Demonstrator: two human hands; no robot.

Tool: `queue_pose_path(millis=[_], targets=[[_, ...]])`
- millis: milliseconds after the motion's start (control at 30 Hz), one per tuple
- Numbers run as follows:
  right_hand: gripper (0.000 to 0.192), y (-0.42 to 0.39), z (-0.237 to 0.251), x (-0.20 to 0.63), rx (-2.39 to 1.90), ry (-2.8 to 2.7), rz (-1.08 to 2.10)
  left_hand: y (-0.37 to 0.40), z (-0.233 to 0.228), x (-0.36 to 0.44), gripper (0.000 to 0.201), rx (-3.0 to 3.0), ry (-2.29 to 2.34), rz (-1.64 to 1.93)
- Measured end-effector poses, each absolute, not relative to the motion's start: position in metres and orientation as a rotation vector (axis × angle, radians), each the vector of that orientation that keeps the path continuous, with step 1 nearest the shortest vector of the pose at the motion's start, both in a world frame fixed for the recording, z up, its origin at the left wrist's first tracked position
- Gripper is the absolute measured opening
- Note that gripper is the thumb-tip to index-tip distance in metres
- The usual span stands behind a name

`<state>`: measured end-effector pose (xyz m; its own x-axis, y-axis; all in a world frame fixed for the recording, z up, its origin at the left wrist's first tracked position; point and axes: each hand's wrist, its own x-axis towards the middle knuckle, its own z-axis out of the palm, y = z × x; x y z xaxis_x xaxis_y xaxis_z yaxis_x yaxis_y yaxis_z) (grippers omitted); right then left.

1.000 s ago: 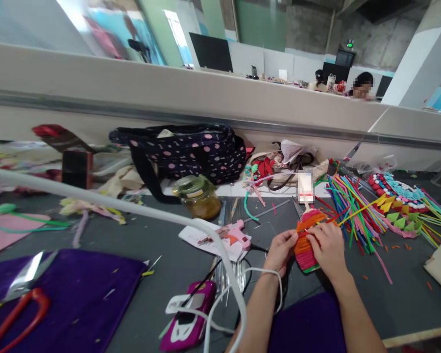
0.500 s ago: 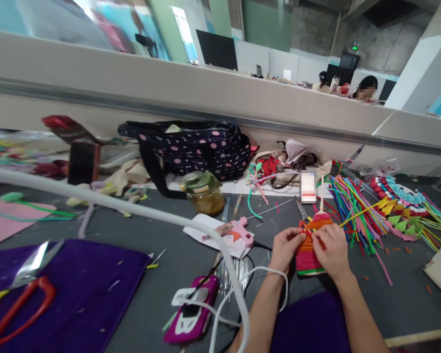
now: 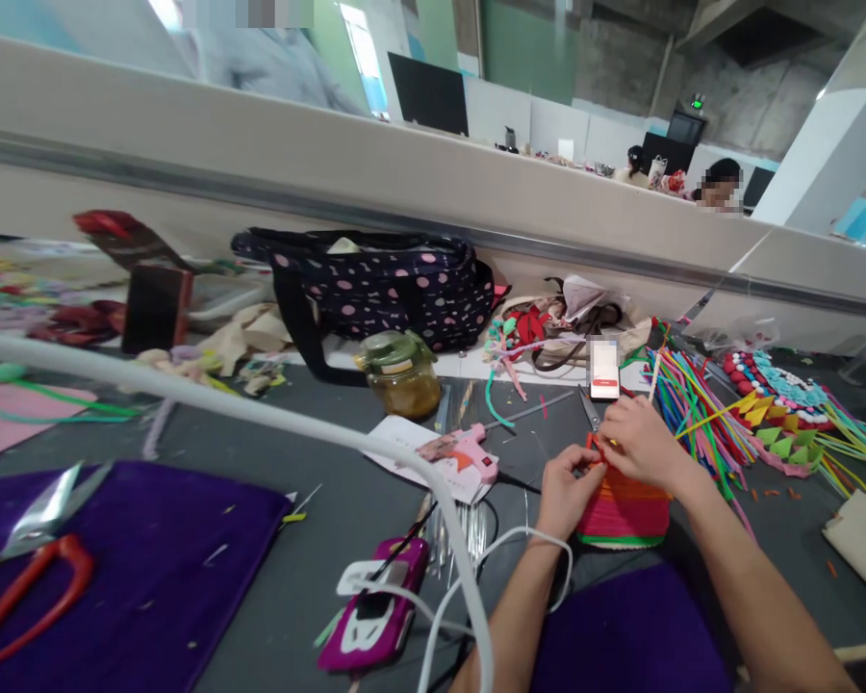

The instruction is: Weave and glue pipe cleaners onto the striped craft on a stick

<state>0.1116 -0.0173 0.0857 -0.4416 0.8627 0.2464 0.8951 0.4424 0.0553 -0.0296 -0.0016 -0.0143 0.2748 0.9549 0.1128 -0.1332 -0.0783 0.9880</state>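
Observation:
A flat piece covered in rows of orange and pink strips, with a green lower edge, rests on the table in front of me. My left hand pinches at its left edge, fingers closed. Reaching across its upper part, my right hand has its fingers bent down and closed close to the left fingertips, at the orange rows. The fingers hide exactly what is pinched between them. A pale stick rises behind the right hand. Small scissors lie just beyond the fingers, blades showing.
Colourful pipe cleaners spread to the right. A pink glue gun lies left of my hands, near a lidded jar. A white cable arches across the view. Large red-handled scissors lie on purple cloth.
My right hand has moved up and left over the piece, uncovering more of its lower pink rows. My left hand stays at the left edge. A person in grey has appeared behind the partition.

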Motion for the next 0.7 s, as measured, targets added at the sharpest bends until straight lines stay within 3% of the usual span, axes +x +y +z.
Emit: queue_pose_path(millis=[200, 433, 700], targets=[[0.015, 0.012, 0.084, 0.119, -1.574, -2.562, 0.023, -0.002, -0.016, -0.029, 0.009, 1.200, 0.842, 1.063], [0.008, -0.008, 0.096, 0.116, -1.460, -2.507, -0.104, -0.003, -0.017, -0.027, 0.016, 0.905, 0.844, 1.002], [0.012, -0.024, 0.069, 0.118, -1.466, -2.630, -0.274, -0.002, -0.014, -0.028, 0.015, 0.865, 0.781, 1.026]])
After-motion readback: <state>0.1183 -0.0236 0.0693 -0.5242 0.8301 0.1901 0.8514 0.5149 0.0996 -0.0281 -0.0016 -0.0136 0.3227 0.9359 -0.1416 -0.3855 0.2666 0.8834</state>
